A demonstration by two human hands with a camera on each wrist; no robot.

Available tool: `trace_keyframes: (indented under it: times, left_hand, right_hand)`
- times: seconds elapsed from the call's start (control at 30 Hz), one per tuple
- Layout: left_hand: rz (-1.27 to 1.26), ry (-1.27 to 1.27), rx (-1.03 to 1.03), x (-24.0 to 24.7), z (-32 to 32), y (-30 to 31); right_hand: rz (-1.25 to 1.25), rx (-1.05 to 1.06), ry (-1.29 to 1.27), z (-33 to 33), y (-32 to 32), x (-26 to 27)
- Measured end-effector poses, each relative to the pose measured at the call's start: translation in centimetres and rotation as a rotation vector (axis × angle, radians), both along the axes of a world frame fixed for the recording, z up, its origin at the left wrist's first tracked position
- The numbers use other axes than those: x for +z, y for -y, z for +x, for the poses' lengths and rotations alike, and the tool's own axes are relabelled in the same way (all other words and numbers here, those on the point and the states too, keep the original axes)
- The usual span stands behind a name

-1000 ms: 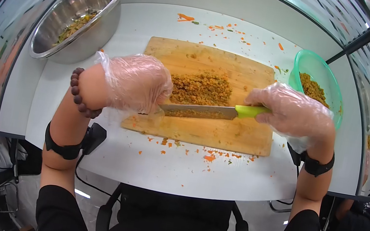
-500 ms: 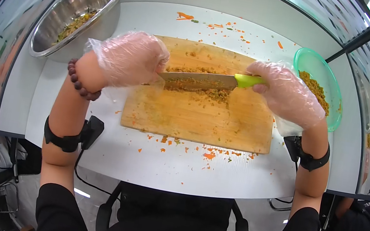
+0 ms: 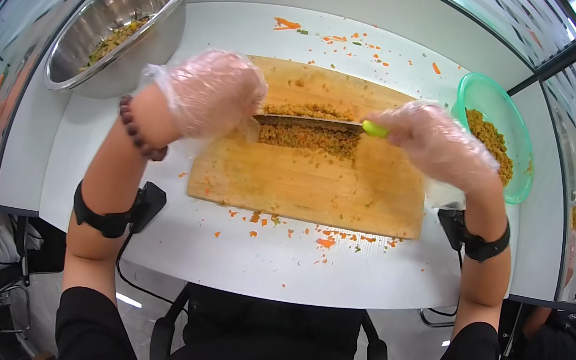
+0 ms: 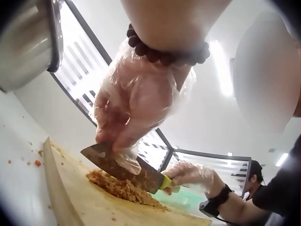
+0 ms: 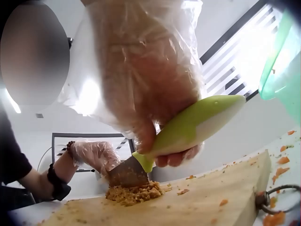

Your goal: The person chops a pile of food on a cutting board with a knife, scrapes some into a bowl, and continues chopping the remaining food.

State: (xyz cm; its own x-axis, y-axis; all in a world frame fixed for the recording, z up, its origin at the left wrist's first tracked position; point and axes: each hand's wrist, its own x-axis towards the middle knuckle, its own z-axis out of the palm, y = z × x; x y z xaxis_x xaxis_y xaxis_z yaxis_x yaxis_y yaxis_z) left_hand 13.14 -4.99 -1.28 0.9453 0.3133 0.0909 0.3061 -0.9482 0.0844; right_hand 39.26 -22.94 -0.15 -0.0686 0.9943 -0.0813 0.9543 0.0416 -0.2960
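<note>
A kitchen knife (image 4: 120, 164) with a green and white handle (image 5: 197, 125) spans a heap of finely chopped vegetables (image 3: 307, 137) on the wooden cutting board (image 3: 301, 190). My right hand (image 3: 437, 141), in a clear plastic glove, grips the handle. At the blade's tip end my gloved left hand (image 3: 214, 94) pinches the blade, its thumb and fingers on either side in the left wrist view. The blade stands edge down in the heap, with chopped bits in front of it and behind it.
A steel bowl (image 3: 162, 42) with chopped food stands tilted at the back left. To the right, a green plastic basin (image 3: 465, 95) holds more mince. Orange scraps (image 3: 325, 243) lie in front of and behind the board. A metal ring (image 5: 282, 188) hangs at the board's end.
Both hands carried the knife away from the body, from the near side of the heap onto it. The blade, earlier showing its flat side, now stands more upright.
</note>
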Motion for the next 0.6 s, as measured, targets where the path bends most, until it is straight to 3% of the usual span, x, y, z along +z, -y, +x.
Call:
trace_keyframes:
  times: [0.03,0.17,0.3,0.43,0.47,0.6]
  left_hand:
    - [0.038,0.011,-0.038,-0.1,0.3,0.2]
    - [-0.2,0.011,0.017,2.7,-0.5,0.2]
    - [-0.051,-0.008,0.013,0.0,0.6,0.3]
    - [-0.213,-0.062,0.055,2.4,0.3,0.8]
    - [-0.136,-0.024,-0.032,2.0,0.1,0.7]
    - [-0.112,0.012,-0.026,1.0,0.4,0.8]
  right_hand:
    - [0.001,0.017,-0.026,0.2,-0.1,0.0]
    - [-0.022,-0.025,-0.2,0.5,0.3,0.4]
    - [-0.045,-0.032,-0.134,0.3,-0.1,-0.1]
    - [0.013,0.041,-0.211,1.1,0.3,0.3]
    - [-0.003,0.041,-0.184,1.0,0.3,0.1]
    - [-0.041,-0.033,-0.207,0.6,0.3,0.1]
